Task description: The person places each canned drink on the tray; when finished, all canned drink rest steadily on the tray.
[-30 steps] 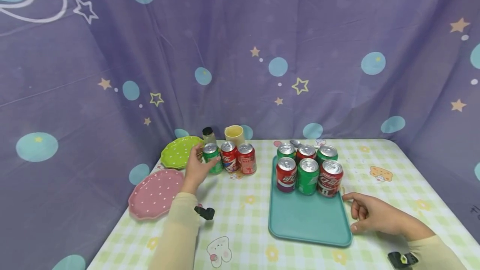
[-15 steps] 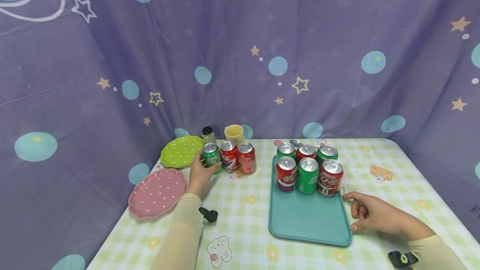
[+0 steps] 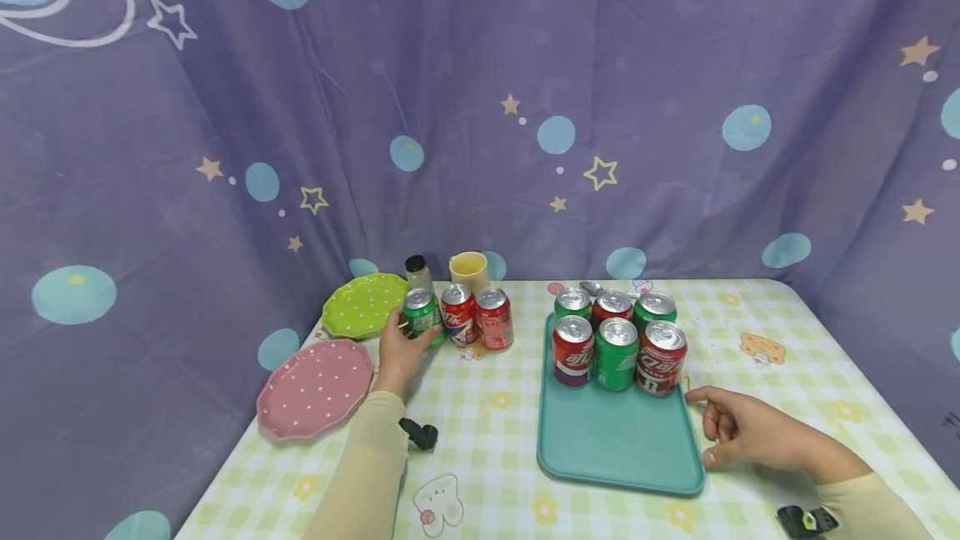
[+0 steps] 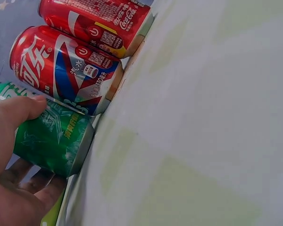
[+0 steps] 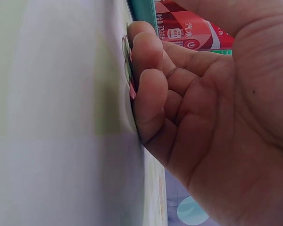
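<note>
Nine drink cans [image 3: 495, 325], one held

At eleven o'clock on the checked tabletop [image 3: 480, 473], the left hand [image 3: 400, 355] holds a green can [image 3: 425, 317], thumb and fingers curled round its side, presumably for a steady grip. Two red cans [image 3: 457, 322] stand just beside it, at its three o'clock. At two o'clock, the right hand [image 3: 750, 432] holds nothing; index finger and thumb spread along a teal tray's [image 3: 622, 440] edge, perhaps steadying it, other fingers bent. Six cans [image 3: 617, 363] fill the tray's twelve-o'clock half: three green, three red. Beyond: two plates [image 3: 315, 390], one cup [image 3: 469, 271], one jar [image 3: 418, 276], one spoon [image 3: 591, 287].
</note>
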The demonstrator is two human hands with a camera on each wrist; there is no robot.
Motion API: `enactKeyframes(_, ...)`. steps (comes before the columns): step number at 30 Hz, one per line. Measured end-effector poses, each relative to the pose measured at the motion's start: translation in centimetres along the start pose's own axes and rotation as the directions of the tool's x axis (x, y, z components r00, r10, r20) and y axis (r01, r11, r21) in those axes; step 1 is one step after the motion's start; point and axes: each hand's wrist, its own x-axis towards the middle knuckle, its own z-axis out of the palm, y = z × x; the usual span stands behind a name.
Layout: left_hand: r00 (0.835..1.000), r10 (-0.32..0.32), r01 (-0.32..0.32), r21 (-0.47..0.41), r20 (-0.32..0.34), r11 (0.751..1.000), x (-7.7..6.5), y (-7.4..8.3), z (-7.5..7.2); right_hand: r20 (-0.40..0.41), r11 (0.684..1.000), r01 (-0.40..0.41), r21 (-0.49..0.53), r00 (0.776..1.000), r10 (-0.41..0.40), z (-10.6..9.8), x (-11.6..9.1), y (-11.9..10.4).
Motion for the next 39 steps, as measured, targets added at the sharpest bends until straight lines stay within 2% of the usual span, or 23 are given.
enactKeyframes(5, 0.997, 0.014, -0.017, -0.036, -0.076, 0.999, -0.1, 0.2, -0.5, 0.001, 1.0, 0.001, 0.001, 1.0, -0.001, 0.2, 0.0, 0.1)
enactKeyframes(10, 0.983, 0.063, -0.077, -0.078, -0.17, 0.994, -0.1, 1.3, -1.5, 0.005, 1.0, -0.001, -0.002, 1.0, 0.001, 0.1, -0.1, 0.0)
enactKeyframes(13, 0.966, 0.106, -0.133, -0.099, -0.237, 0.986, -0.2, 2.3, -2.0, 0.003, 1.0, 0.001, -0.005, 1.0, -0.001, 0.1, -0.1, 0.1)
enactKeyframes(17, 0.935, 0.17, -0.227, -0.155, -0.312, 0.961, -0.4, 4.1, -2.4, 0.004, 1.0, 0.005, -0.003, 1.0, -0.005, 0.1, 0.0, 0.1)
enactKeyframes(22, 0.908, 0.247, -0.322, -0.185, -0.34, 0.929, -1.0, 6.8, -2.7, 0.006, 1.0, -0.006, -0.001, 1.0, 0.006, 0.1, 0.0, 0.0)
enactKeyframes(27, 0.89, 0.321, -0.39, -0.175, -0.325, 0.904, -2.1, 10.0, -2.8, 0.004, 1.0, -0.009, 0.006, 1.0, 0.009, 0.1, -0.1, 0.1)
enactKeyframes(32, 0.901, 0.357, -0.399, -0.151, -0.247, 0.904, -3.9, 13.1, -2.0, 0.004, 1.0, -0.002, 0.007, 1.0, 0.002, 0.1, -0.2, 0.2)
enactKeyframes(35, 0.9, 0.393, -0.422, -0.147, -0.189, 0.894, -5.9, 15.6, -1.5, 0.0, 1.0, -0.001, -0.001, 1.0, 0.001, 0.2, -0.2, 0.2)
enactKeyframes(37, 0.883, 0.444, -0.464, -0.147, -0.151, 0.873, -6.4, 16.1, -0.9, -0.002, 1.0, -0.001, -0.004, 1.0, 0.001, 0.1, -0.1, 0.1)
enactKeyframes(39, 0.86, 0.497, -0.51, -0.151, -0.114, 0.847, -6.9, 16.3, -0.3, -0.001, 1.0, -0.004, -0.005, 1.0, 0.004, 0.1, -0.1, 0.0)
